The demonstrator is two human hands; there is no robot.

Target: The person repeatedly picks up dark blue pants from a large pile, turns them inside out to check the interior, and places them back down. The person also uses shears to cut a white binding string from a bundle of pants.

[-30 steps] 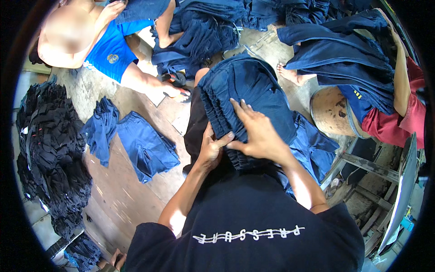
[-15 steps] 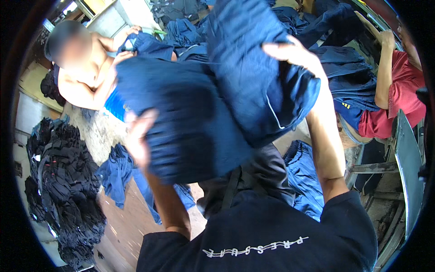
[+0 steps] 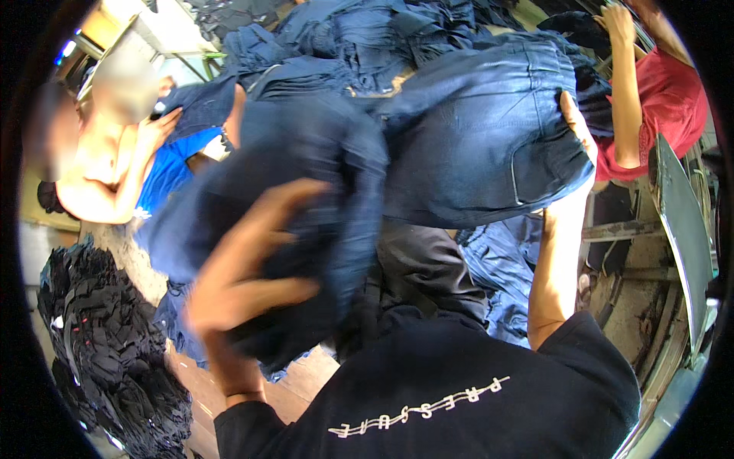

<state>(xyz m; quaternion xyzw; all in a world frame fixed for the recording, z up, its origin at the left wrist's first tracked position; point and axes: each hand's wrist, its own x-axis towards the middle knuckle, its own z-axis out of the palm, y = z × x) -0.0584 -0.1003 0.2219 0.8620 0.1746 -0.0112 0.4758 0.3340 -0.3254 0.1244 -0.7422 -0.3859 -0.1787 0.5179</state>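
Navy trousers [image 3: 474, 130] with a gathered elastic waist and a pale-edged pocket are held up before me. My right hand [image 3: 577, 134] grips them at the waistband on the right, its fingers partly behind the cloth. On the left, a dark blue cloth part [image 3: 329, 145] is blurred by motion; I cannot tell whether it belongs to the same trousers. My left hand [image 3: 248, 275] lies against this part with its fingers spread, also smeared by motion.
Piled navy garments [image 3: 359, 34] lie beyond the trousers. More blue cloth [image 3: 501, 256] is near my lap. At left stands a heap of black cloth [image 3: 115, 344]. A co-worker [image 3: 99, 176] sits far left; another, in a red shirt [image 3: 673, 107], works at right beside a dark panel [image 3: 677, 237].
The cloth in my right hand has come down and swung right, showing its waistband. My left hand has shifted lower, its fingers now spread over the cloth.
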